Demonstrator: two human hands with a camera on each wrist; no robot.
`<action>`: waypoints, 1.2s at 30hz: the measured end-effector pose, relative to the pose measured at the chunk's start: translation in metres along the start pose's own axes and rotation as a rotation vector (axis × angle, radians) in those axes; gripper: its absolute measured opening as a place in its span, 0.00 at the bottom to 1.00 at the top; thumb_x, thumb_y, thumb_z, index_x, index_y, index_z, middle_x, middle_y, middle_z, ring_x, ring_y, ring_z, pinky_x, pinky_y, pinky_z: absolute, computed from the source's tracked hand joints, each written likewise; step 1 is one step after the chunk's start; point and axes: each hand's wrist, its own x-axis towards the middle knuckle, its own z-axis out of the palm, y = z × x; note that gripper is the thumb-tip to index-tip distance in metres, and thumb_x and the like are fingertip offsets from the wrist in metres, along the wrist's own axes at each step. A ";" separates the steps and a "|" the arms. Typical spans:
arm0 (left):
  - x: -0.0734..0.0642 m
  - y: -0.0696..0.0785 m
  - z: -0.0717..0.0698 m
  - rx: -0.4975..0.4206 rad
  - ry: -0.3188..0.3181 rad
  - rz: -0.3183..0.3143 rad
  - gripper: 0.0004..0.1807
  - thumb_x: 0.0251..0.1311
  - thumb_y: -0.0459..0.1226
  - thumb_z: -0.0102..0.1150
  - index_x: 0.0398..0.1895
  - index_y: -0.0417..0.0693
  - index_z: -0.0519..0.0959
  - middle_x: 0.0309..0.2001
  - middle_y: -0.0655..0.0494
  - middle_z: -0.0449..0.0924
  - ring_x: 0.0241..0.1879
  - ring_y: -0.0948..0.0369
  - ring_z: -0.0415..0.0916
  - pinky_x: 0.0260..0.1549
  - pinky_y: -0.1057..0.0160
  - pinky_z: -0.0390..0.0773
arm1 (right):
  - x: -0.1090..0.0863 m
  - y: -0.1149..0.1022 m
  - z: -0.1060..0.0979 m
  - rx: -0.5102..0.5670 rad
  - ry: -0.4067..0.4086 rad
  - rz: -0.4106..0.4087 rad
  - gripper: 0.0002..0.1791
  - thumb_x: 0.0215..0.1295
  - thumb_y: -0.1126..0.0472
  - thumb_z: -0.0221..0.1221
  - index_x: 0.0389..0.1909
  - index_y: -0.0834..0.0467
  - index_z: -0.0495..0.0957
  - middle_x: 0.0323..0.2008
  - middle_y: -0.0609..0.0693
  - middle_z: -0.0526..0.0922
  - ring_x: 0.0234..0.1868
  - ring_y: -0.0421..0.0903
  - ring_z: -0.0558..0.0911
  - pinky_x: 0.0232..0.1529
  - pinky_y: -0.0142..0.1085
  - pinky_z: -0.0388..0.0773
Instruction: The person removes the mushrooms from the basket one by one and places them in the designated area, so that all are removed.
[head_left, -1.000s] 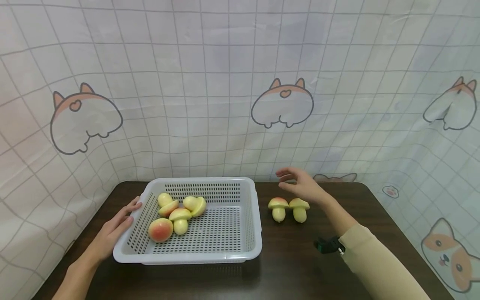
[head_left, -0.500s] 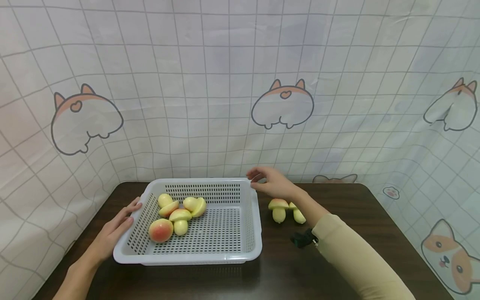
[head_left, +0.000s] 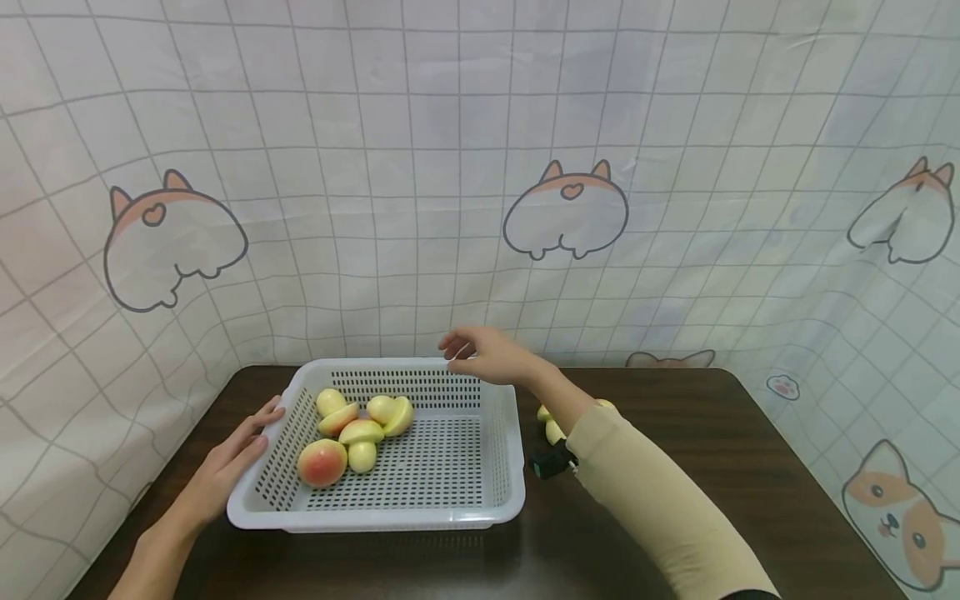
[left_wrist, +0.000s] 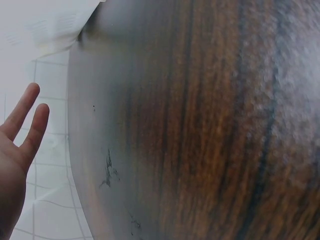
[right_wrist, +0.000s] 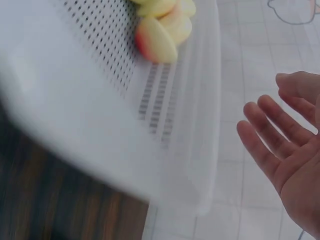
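A white perforated plastic basket [head_left: 375, 517] stands on the dark table. Toward its left side lie several yellow mushroom-shaped pieces [head_left: 362, 443] with reddish caps; one rounded red-yellow piece [head_left: 322, 463] shows no stem. My left hand [head_left: 225, 467] touches the basket's left rim with extended fingers; in the left wrist view the hand [left_wrist: 17, 150] has two fingers spread. Above the basket's back right rim hovers my right hand [head_left: 487, 354], its fingers loosely bent. The right wrist view shows nothing in that hand [right_wrist: 295, 150]. Two more mushrooms [head_left: 555, 432] right of the basket are mostly hidden by my right forearm.
The dark wooden table [head_left: 720, 467] extends to the right of the basket and in front of it. A white gridded curtain [head_left: 405, 250] with corgi drawings hangs close behind and along both sides. A small black device [head_left: 551, 461] is attached at my right wrist.
My right hand has moved left, from above the two mushrooms on the table to over the basket's back rim, its forearm now covering them. The left hand and basket have stayed put.
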 end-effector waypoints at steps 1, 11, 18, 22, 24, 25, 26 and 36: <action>0.000 0.000 0.000 0.001 0.001 0.001 0.23 0.81 0.36 0.40 0.74 0.41 0.65 0.81 0.51 0.50 0.54 0.78 0.72 0.36 0.63 0.83 | 0.004 -0.002 0.003 -0.003 -0.009 0.003 0.18 0.73 0.59 0.62 0.61 0.56 0.77 0.54 0.53 0.84 0.55 0.47 0.82 0.55 0.41 0.77; -0.001 0.002 0.001 -0.017 -0.005 -0.012 0.24 0.81 0.37 0.39 0.75 0.42 0.64 0.81 0.45 0.49 0.58 0.80 0.67 0.38 0.65 0.82 | 0.029 -0.019 0.039 0.017 -0.105 0.025 0.20 0.72 0.63 0.61 0.62 0.62 0.76 0.56 0.58 0.83 0.56 0.50 0.81 0.53 0.38 0.78; 0.000 0.004 0.004 -0.019 0.001 -0.032 0.24 0.81 0.38 0.40 0.76 0.43 0.64 0.80 0.37 0.48 0.57 0.83 0.66 0.37 0.63 0.83 | 0.040 -0.020 0.056 0.018 -0.171 0.038 0.22 0.71 0.64 0.62 0.63 0.65 0.75 0.59 0.62 0.80 0.60 0.56 0.79 0.56 0.39 0.76; 0.000 0.005 0.003 -0.017 0.006 -0.029 0.24 0.81 0.38 0.40 0.76 0.43 0.64 0.80 0.38 0.48 0.58 0.83 0.66 0.37 0.63 0.83 | 0.044 -0.020 0.065 0.005 -0.194 0.072 0.24 0.70 0.62 0.63 0.65 0.64 0.74 0.62 0.60 0.79 0.62 0.56 0.77 0.57 0.40 0.75; 0.001 0.005 0.003 -0.013 0.008 -0.026 0.24 0.81 0.38 0.40 0.76 0.43 0.64 0.80 0.39 0.48 0.59 0.84 0.64 0.37 0.64 0.83 | 0.046 -0.019 0.070 -0.009 -0.205 0.089 0.24 0.70 0.61 0.63 0.65 0.62 0.74 0.62 0.58 0.78 0.62 0.55 0.77 0.58 0.40 0.74; 0.001 0.005 0.003 -0.009 0.010 -0.024 0.24 0.81 0.38 0.40 0.76 0.43 0.64 0.81 0.40 0.48 0.59 0.84 0.63 0.38 0.64 0.82 | 0.047 -0.018 0.072 -0.020 -0.213 0.096 0.25 0.70 0.61 0.63 0.65 0.62 0.74 0.63 0.57 0.78 0.63 0.54 0.76 0.59 0.40 0.74; 0.001 0.005 0.002 -0.005 0.012 -0.023 0.24 0.81 0.38 0.40 0.76 0.43 0.64 0.81 0.40 0.48 0.60 0.85 0.62 0.38 0.65 0.82 | 0.048 -0.017 0.075 -0.033 -0.219 0.099 0.25 0.69 0.61 0.63 0.66 0.62 0.74 0.63 0.56 0.78 0.63 0.53 0.76 0.59 0.40 0.74; 0.000 0.005 0.002 0.002 0.009 -0.030 0.24 0.81 0.38 0.40 0.76 0.44 0.65 0.82 0.50 0.49 0.60 0.84 0.61 0.41 0.67 0.81 | 0.046 -0.011 0.091 -0.063 -0.261 0.159 0.28 0.67 0.61 0.64 0.67 0.58 0.74 0.64 0.57 0.78 0.65 0.52 0.75 0.63 0.42 0.71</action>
